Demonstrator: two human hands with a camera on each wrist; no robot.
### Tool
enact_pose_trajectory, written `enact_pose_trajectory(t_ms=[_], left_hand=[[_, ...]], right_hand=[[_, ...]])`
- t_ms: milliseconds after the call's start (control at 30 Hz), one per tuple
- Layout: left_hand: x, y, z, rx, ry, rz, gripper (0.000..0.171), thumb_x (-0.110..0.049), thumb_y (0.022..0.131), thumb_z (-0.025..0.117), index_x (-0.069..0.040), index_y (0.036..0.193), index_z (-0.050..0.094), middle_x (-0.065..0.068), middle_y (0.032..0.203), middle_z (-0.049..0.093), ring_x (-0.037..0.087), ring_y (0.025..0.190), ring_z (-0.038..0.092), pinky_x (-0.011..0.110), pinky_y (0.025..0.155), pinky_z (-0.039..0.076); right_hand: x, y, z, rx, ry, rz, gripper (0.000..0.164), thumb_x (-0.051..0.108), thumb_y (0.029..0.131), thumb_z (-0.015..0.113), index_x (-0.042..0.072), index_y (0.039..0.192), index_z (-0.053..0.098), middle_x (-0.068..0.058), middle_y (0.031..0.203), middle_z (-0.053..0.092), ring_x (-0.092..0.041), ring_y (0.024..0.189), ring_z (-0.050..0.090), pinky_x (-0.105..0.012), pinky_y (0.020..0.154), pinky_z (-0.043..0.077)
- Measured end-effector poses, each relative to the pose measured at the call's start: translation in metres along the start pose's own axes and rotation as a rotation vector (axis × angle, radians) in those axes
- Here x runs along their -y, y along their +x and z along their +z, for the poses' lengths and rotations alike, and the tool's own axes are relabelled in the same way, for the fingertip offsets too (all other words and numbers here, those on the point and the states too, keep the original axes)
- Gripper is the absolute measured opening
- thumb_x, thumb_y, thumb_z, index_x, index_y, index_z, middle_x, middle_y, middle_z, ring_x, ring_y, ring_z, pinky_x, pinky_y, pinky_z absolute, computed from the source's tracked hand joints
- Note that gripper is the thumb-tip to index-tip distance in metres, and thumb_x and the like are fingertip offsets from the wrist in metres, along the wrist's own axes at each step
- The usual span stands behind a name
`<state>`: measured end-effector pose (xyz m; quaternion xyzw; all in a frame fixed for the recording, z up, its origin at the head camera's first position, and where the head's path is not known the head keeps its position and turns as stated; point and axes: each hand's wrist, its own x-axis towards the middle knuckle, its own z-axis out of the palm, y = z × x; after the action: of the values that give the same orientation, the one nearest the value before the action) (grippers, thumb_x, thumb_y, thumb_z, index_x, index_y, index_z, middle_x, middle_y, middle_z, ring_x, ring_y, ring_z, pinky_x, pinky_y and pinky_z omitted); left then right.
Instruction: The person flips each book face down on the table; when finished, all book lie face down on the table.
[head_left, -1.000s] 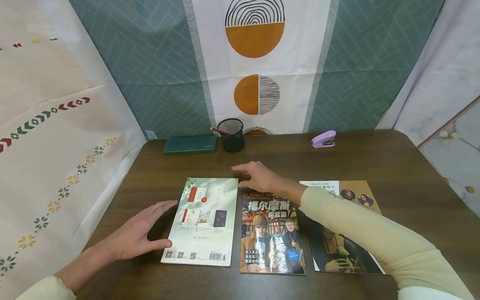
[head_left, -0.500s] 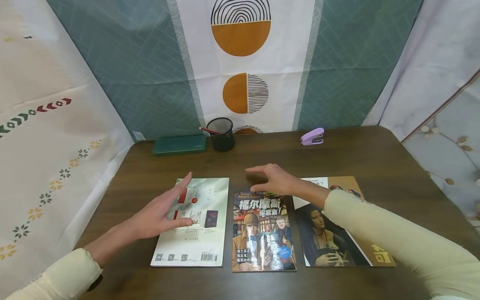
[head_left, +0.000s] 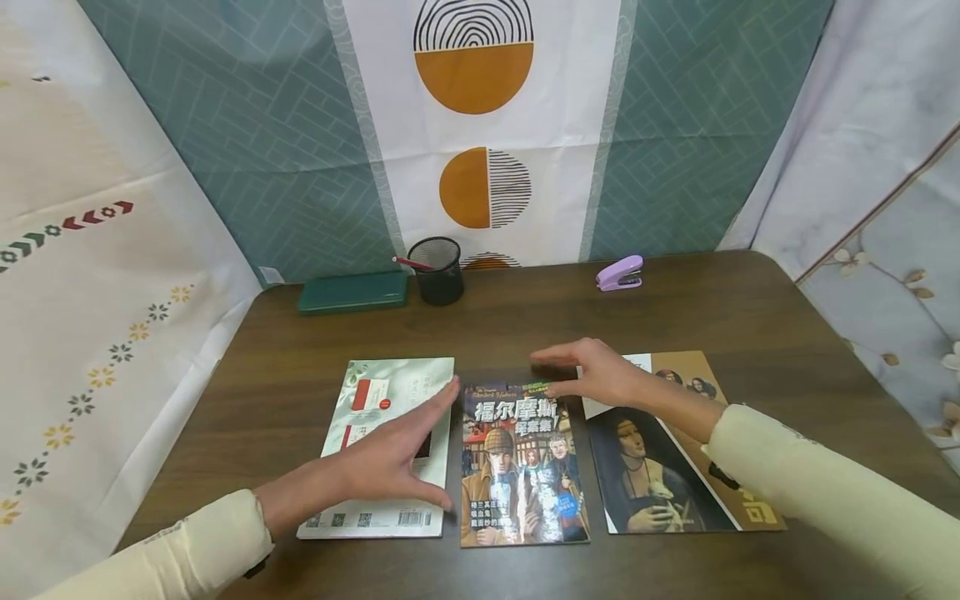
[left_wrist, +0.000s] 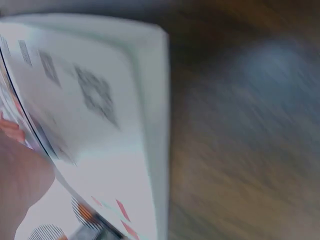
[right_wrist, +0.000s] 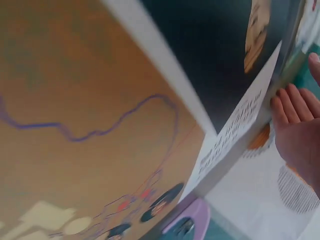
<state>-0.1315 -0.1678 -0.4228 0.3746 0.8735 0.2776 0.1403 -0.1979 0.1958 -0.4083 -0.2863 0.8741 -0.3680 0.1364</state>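
Three thin books lie side by side on a dark wooden table [head_left: 517, 325]. Over the pale green book [head_left: 382, 521] at the left is my left hand [head_left: 390, 454], its fingers extended toward the middle book and its thumb spread; whether it touches the cover cannot be told. The middle book [head_left: 525, 483] has an illustrated cover with a man in a deerstalker cap. My right hand [head_left: 600, 373], holding nothing, hovers by that book's top right corner. Under the right forearm lies the right-hand book [head_left: 645, 475], with a painted portrait on its cover; the forearm hides part of it.
Along the table's back edge stand a dark green case [head_left: 352, 293], a black mesh pen cup [head_left: 440, 279] with a red pencil [head_left: 412, 263] in it, and a purple stapler [head_left: 620, 273]. Behind them hangs a patterned cloth [head_left: 300, 125]; pale cloths hang at both sides.
My left hand has moved right, from beside the pale green book to over it. My right hand has shifted right, from the gap between the left and middle books. The books stay in place.
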Motion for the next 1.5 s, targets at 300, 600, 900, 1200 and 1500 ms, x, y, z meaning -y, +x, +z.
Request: enact_pose_trajectory(t_ms=[300,600,900,1200,1500], left_hand=[[-0.029,0.001,0.024,0.09,0.099,0.051,0.148,-0.078,0.07,0.084,-0.01,0.171,0.0,0.008,0.179,-0.001,0.02,0.163,0.007,0.049,0.125,0.03],[-0.035,-0.001,0.035,0.112,0.232,0.126,0.146,-0.081,0.073,0.079,-0.002,0.17,0.003,0.017,0.177,0.0,0.03,0.163,0.004,0.049,0.125,0.03],[-0.038,-0.004,0.034,0.142,0.273,0.104,0.131,-0.079,0.085,0.071,-0.007,0.171,0.004,0.013,0.178,0.001,0.028,0.163,0.007,0.049,0.122,0.036],[-0.04,-0.005,0.037,-0.049,0.645,0.395,0.1,-0.072,0.094,0.062,0.004,0.157,0.047,0.024,0.16,0.047,0.03,0.148,0.047,0.034,0.107,0.053],[-0.042,-0.005,0.039,-0.277,0.758,0.596,0.067,-0.052,0.107,0.047,0.003,0.138,0.067,0.02,0.136,0.069,0.026,0.126,0.069,0.034,0.096,0.059]], right_hand=[[-0.011,-0.016,-0.007,0.035,0.039,0.012,0.059,0.005,0.094,0.08,0.0,0.149,0.06,-0.019,0.149,0.061,-0.042,0.133,0.061,-0.052,0.104,0.054],[-0.014,-0.015,0.001,0.065,0.017,-0.012,0.059,0.005,0.094,0.08,0.002,0.149,0.06,-0.019,0.15,0.06,-0.04,0.134,0.06,-0.049,0.102,0.056],[-0.011,-0.013,0.004,0.072,-0.07,-0.016,0.056,0.006,0.092,0.082,0.01,0.146,0.066,-0.017,0.144,0.065,-0.038,0.131,0.063,-0.046,0.095,0.059],[-0.012,-0.014,0.003,0.085,-0.054,-0.025,0.057,0.005,0.091,0.083,0.009,0.146,0.066,-0.019,0.143,0.065,-0.025,0.11,0.068,-0.031,0.074,0.052],[-0.015,-0.015,0.003,0.115,-0.044,-0.058,0.058,0.005,0.093,0.081,0.007,0.148,0.063,-0.018,0.147,0.062,-0.038,0.133,0.061,-0.034,0.079,0.053]])
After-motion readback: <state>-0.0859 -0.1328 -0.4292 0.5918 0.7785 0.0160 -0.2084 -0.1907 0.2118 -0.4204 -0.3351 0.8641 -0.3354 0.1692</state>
